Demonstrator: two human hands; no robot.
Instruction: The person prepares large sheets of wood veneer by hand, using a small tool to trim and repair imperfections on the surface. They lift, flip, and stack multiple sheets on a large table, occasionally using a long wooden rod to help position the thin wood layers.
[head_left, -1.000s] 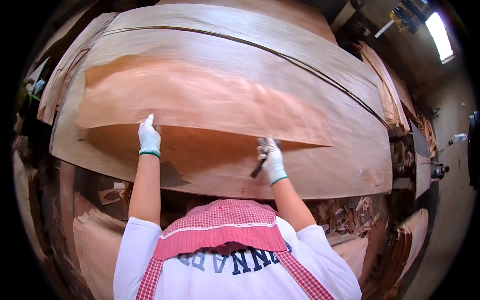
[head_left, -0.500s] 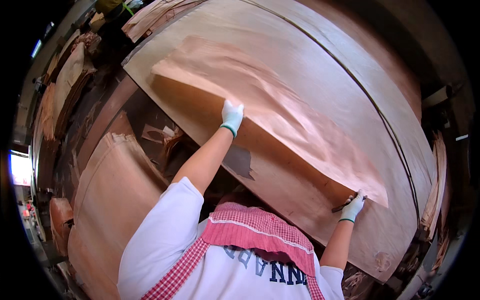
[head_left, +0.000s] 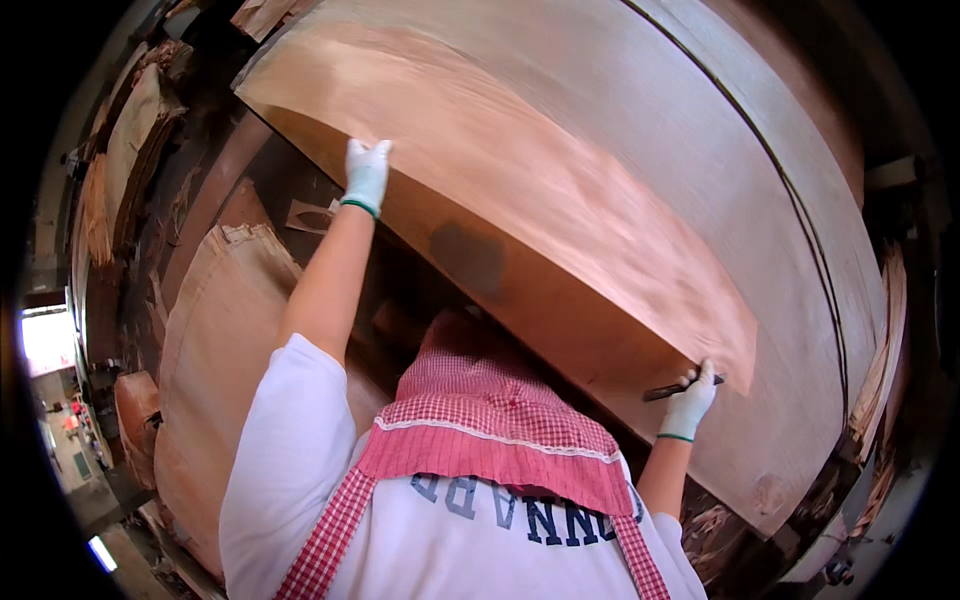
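Observation:
A thin tan sheet of wood veneer [head_left: 520,165] lies on a broad stack of pale veneer sheets [head_left: 690,130], its near edge lifted and casting a shadow. My left hand [head_left: 367,175], in a white glove with a green cuff, pinches that edge near its left end. At the right end, my right hand [head_left: 690,405], gloved the same way, is closed round a dark narrow tool [head_left: 667,392] and meets the sheet's edge. Whether its fingers also grip the sheet is hard to see. Under the raised edge, a dark grey patch [head_left: 465,257] shows on the sheet below.
A dark cord [head_left: 760,145] runs across the far part of the stack. Another veneer pile [head_left: 215,340] stands at the left, with torn scraps [head_left: 310,215] beside it. More ragged bundles [head_left: 140,135] lean at the far left, and strips [head_left: 880,345] hang at the right.
The lifted veneer sheet has shifted left across the stack. My left hand has moved left and farther away with its edge; my right hand has moved slightly left, still holding the dark tool.

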